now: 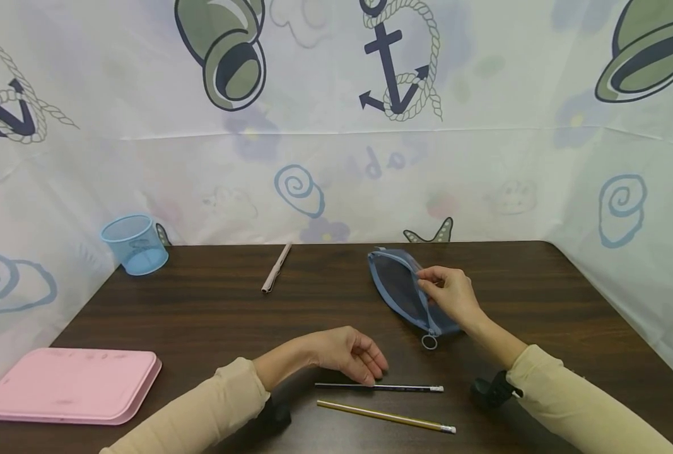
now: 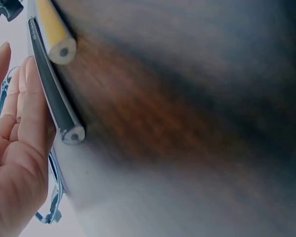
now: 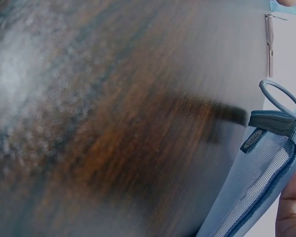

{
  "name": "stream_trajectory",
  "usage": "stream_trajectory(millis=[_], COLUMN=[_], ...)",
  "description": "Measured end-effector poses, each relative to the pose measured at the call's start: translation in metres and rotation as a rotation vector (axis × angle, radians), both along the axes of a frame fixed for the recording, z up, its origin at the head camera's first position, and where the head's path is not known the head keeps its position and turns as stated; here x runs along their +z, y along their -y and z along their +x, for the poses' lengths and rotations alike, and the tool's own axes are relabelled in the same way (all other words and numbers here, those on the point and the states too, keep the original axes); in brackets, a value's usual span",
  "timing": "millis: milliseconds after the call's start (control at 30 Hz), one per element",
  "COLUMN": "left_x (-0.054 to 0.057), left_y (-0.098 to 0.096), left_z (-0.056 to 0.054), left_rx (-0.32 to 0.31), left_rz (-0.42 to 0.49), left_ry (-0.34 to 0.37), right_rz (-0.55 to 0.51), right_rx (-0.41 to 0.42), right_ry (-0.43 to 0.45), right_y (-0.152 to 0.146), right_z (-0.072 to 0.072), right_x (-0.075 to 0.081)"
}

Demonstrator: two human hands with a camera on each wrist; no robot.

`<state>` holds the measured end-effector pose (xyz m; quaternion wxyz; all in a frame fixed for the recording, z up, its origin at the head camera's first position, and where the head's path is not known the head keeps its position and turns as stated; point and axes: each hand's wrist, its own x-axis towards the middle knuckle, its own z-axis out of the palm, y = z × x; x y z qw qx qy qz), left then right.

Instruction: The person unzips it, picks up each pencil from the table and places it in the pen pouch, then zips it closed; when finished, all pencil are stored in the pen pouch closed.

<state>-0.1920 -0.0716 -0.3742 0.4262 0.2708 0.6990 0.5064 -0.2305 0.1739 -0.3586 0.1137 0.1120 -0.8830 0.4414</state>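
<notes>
A blue mesh zipper pouch (image 1: 397, 285) lies at the right with its mouth spread and its ring pull toward me. My right hand (image 1: 451, 295) pinches the pouch's right rim between thumb and fingers. In the right wrist view, mesh and zipper tape of the pouch (image 3: 266, 170) show beside the fingers. Close to a black pencil (image 1: 407, 388) is my left hand (image 1: 352, 354), its fingers loosely bent and holding nothing. The left wrist view shows the palm alongside the black pencil (image 2: 54, 94); whether they touch, I cannot tell. A gold-yellow pencil (image 1: 387, 416) lies nearer me.
A pale pen (image 1: 276, 268) lies toward the table's back edge. At the back left stands a light blue mesh cup (image 1: 143, 252). A pink case (image 1: 72, 384) lies at the left front. Printed cloth (image 1: 336, 189) hangs behind and beside the dark wooden table (image 1: 211, 315).
</notes>
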Motion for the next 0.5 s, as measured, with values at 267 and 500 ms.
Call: stream_trajectory(millis=[267, 500], left_x=[-0.0008, -0.0004], left_y=[-0.0015, -0.0028], left_z=[0.0015, 0.0031], left_rx=[-0.035, -0.054], left_rz=[-0.010, -0.045], left_ry=[-0.065, -0.182], right_rz=[-0.010, -0.007], right_rx=[-0.004, -0.003], right_ry=[-0.007, -0.009], right_y=[-0.0005, -0.0014], right_z=[0.0004, 0.0004], right_x=[0.0018, 0.0020])
